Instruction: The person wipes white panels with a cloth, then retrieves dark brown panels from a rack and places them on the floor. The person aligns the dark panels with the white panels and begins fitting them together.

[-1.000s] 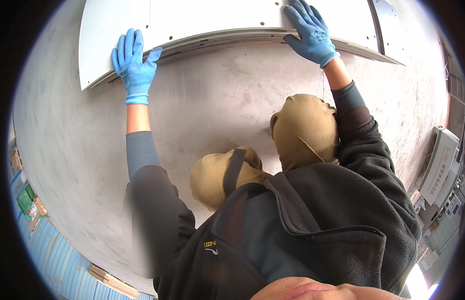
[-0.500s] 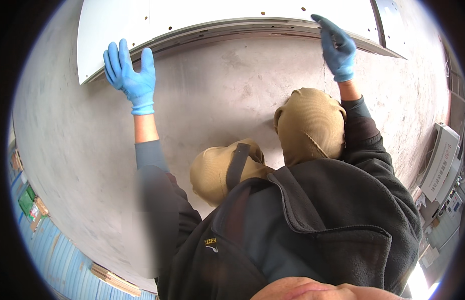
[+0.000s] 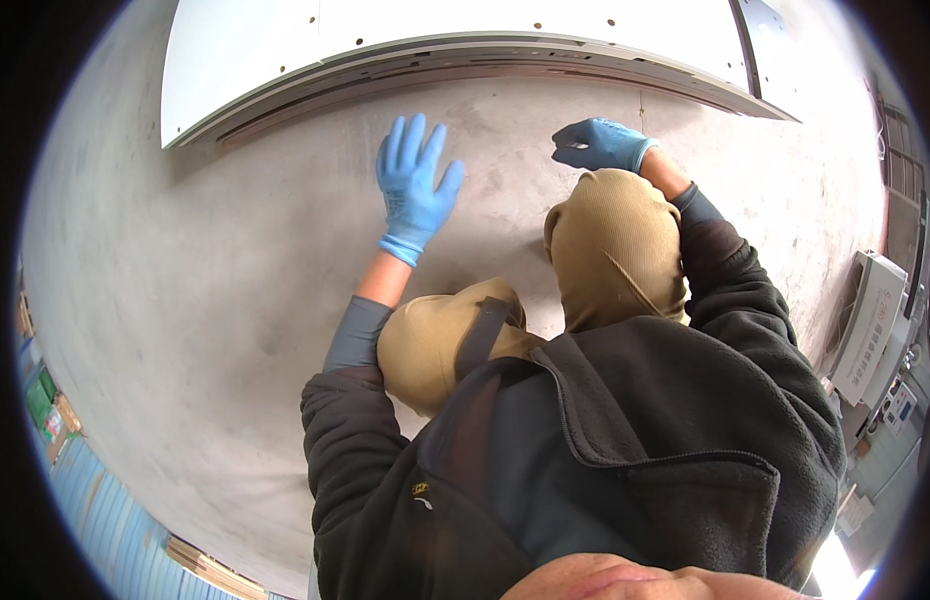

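Both my hands wear blue gloves and hold nothing. My left hand [image 3: 415,190] hovers over the floor, its fingers stretched and thumb apart, a short way from a white board [image 3: 435,20]. Nearer my right knee, my right hand [image 3: 603,146] points leftward; its fingers are loosely bent, with a gap between them and the thumb. The white board has several small holes along its near edge and lies on top of other flat pieces, whose edges show beneath it. Neither hand touches the board.
My knees in tan trousers [image 3: 620,250] are bent below my hands. Grey concrete floor [image 3: 235,300] surrounds me. A grey-white machine [image 3: 865,330] stands at the right. Lower left are wooden strips [image 3: 215,570], blue corrugated sheeting [image 3: 110,525] and a green item [image 3: 40,398].
My left hand has come away from the board's left end, moving right and nearer to me. My right hand has drawn back from the board's edge and turned leftward.
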`<action>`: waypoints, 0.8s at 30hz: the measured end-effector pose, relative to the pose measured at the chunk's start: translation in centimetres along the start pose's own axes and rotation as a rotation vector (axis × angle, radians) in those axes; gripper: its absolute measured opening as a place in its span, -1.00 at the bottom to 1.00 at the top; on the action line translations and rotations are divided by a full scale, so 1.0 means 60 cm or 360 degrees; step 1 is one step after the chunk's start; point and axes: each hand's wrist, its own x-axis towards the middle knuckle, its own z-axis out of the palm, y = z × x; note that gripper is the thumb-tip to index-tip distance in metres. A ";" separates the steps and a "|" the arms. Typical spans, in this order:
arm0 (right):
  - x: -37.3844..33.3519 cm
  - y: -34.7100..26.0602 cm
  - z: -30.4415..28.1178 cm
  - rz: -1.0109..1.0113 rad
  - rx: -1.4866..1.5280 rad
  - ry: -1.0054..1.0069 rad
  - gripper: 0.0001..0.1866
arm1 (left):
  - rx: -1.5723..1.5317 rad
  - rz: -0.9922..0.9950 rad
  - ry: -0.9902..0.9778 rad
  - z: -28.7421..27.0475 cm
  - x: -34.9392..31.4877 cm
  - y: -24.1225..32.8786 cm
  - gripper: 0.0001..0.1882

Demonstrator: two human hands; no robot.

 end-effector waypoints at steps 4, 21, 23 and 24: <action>-0.021 0.009 -0.005 0.0072 -0.0025 0.0041 -0.40 | 0.0050 0.0155 -0.0011 -0.007 0.028 0.010 -0.45; -0.124 0.101 -0.045 0.0141 0.0551 0.0622 -0.48 | 0.0486 0.0618 -0.0100 0.027 0.303 0.123 -0.38; -0.137 0.108 -0.049 0.0148 0.0627 0.0729 -0.55 | 0.0478 0.0623 -0.0151 0.045 0.322 0.140 -0.37; -0.151 0.117 -0.052 0.0096 0.0608 0.0849 -0.57 | 0.0467 0.0639 -0.0144 0.053 0.329 0.148 -0.37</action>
